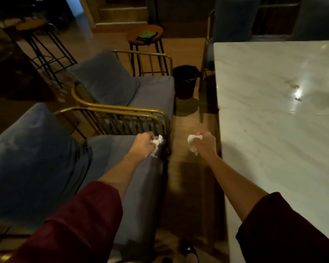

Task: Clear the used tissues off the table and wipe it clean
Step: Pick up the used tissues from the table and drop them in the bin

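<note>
- Two used tissues are off the surface and in the hands. The left wad (pixel 156 144) sticks out of the left hand (pixel 142 145), and the right wad (pixel 192 144) out of the right hand (pixel 205 143).
- Both hands are curled tight round their tissues, knuckles up. They are held out over the wooden floor (pixel 190 177) in the gap between the seating and the surface.
- The white marble surface (pixel 273 130) lies to the right. No tissue shows on the part in view, but the far right is cut off by the frame.
- A brownish spill (pixel 292 84) with a couple of wet spots marks the surface further along, so wiping has not yet been done there.
- A black bin (pixel 184 80) stands on the floor ahead, just beside the far corner of the surface and next to the far armchair (pixel 122 88).
- The step in hand looks like carrying the tissues to be thrown away.
- The next move probably calls for a few steps forward between the near armchair (pixel 36 158) and the surface, bringing both hands over the bin's mouth before letting go. Light wads may flutter wide if dropped from high up.
- A green cloth (pixel 145 34) lies on a round stool (pixel 144 40) beyond the bin. It looks a likely thing to wipe with afterwards.
</note>
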